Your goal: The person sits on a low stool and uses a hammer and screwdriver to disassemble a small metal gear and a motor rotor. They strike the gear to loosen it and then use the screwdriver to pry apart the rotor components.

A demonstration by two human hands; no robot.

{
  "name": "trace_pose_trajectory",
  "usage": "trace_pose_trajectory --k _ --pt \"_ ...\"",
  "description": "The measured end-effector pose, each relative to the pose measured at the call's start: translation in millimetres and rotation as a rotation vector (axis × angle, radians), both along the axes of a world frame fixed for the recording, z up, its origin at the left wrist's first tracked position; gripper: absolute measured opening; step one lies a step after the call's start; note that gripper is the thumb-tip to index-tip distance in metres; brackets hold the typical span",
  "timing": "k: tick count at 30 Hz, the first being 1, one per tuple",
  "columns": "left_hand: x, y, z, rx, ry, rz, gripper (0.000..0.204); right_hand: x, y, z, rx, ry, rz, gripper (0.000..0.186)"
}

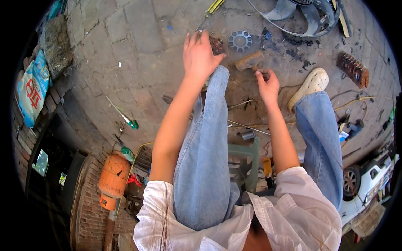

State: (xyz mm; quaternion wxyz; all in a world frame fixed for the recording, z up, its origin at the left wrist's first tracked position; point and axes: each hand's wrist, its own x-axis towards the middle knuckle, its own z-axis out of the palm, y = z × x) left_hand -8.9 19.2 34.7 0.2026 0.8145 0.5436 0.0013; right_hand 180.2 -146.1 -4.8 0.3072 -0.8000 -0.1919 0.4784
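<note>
My left hand is held out past my knee, palm down, thumb spread to the side and fingers apart. Its fingertips come down beside a small copper-brown part, partly hidden by the hand. Just beyond those fingertips lies a yellow-handled tool with a thin metal shaft. My right hand is closed around the short handle of a hammer with a worn, brown, blocky head. The head hangs close to the ground, between both hands. A grey slotted metal ring lies flat just beyond it.
A dark motor housing with curved blades lies at the far right, near black scraps. A brush lies right of my shoe. On the left are an orange gas cylinder, a stone block and a printed bag. A green stool stands below.
</note>
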Motion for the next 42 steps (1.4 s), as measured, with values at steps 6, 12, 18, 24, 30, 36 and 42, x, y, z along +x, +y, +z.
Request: trace_pose_trajectory --k 6,12,18,24,30,36,42 --pt "-10.7 33.4 -17.9 -0.202 -0.353 0.284 0.057 1.2 -5.1 11.6 -0.034 -0.218 0.102 0.033" --pt "15.5 75.8 -48.4 -0.011 -0.3 0.161 0.037 6.0 -16.5 7.5 0.022 -0.428 0.246 0.043" --pt "34.7 88.6 -55.8 0.012 -0.144 0.149 0.029 -9.1 45.3 13.5 0.367 -0.601 0.263 0.063" --pt "31.3 84.4 -62.9 0.137 -0.215 0.168 0.028 -14.1 120.1 5.6 0.35 -0.745 0.653 0.07" --pt "-2.9 62.5 -42.6 0.148 -0.416 0.323 0.036 -12.9 130.0 -15.2 0.374 -0.657 0.622 0.057" --pt "-39.6 37.9 -25.8 0.081 -0.505 0.513 0.036 -32.5 124.2 -8.8 0.331 -0.225 0.31 0.049" --pt "-57.3 19.8 -26.3 0.05 -0.568 0.634 0.033 -51.8 116.6 -25.0 0.404 -0.21 0.287 0.014"
